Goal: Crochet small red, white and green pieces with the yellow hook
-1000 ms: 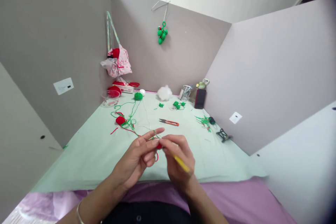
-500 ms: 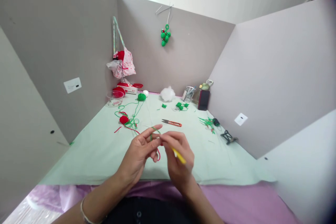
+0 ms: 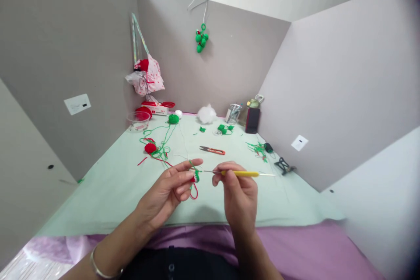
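Note:
Between the thumb and fingers of my left hand (image 3: 172,186) is a small green and red crochet piece (image 3: 196,176), and green yarn runs over the raised index finger. A loop of red yarn hangs below it. My right hand (image 3: 240,190) grips a crochet hook (image 3: 241,173) by its yellow handle, held level. The hook's thin metal tip points left at the crochet piece; whether it is in a stitch I cannot tell. Beyond my hands lie orange-handled thread snips (image 3: 212,150).
Tangled yarn with a red ball (image 3: 150,148) and a green ball (image 3: 173,119) lies at the left. White stuffing (image 3: 206,114), green crochet pieces (image 3: 225,129) and a phone (image 3: 252,120) are at the back. Yarn scraps (image 3: 258,149) and a black stand (image 3: 284,166) lie right.
My right hand has moved right, away from my left fingers, and the hook has swung from slanting down to level. The crochet piece shows more clearly now. The view has shifted slightly.

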`<action>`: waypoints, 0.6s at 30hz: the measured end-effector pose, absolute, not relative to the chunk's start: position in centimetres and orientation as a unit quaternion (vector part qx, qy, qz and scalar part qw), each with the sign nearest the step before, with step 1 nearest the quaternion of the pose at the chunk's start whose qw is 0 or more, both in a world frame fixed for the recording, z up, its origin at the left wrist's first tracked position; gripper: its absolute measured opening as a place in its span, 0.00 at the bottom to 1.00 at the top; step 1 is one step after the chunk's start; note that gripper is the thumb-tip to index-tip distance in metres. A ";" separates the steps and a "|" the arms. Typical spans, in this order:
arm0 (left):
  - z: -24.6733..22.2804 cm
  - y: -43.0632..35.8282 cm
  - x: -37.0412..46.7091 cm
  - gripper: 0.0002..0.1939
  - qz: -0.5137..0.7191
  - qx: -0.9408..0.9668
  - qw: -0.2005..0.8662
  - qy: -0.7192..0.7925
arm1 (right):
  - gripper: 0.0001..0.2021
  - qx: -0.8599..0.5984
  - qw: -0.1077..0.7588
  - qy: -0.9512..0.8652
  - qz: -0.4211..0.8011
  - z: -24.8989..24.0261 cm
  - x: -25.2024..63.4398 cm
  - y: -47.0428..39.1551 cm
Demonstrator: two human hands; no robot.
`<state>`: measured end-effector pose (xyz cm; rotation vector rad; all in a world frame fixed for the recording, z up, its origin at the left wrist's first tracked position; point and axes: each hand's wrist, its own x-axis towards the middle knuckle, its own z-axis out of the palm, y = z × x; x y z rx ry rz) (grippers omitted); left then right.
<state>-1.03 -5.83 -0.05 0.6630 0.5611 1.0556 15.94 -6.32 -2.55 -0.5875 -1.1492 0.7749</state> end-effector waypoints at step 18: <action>-2.2 -6.3 -0.8 0.14 0.532 0.413 0.662 0.328 | 0.07 -0.310 0.675 -0.562 0.363 -4.3 14.0 -5.9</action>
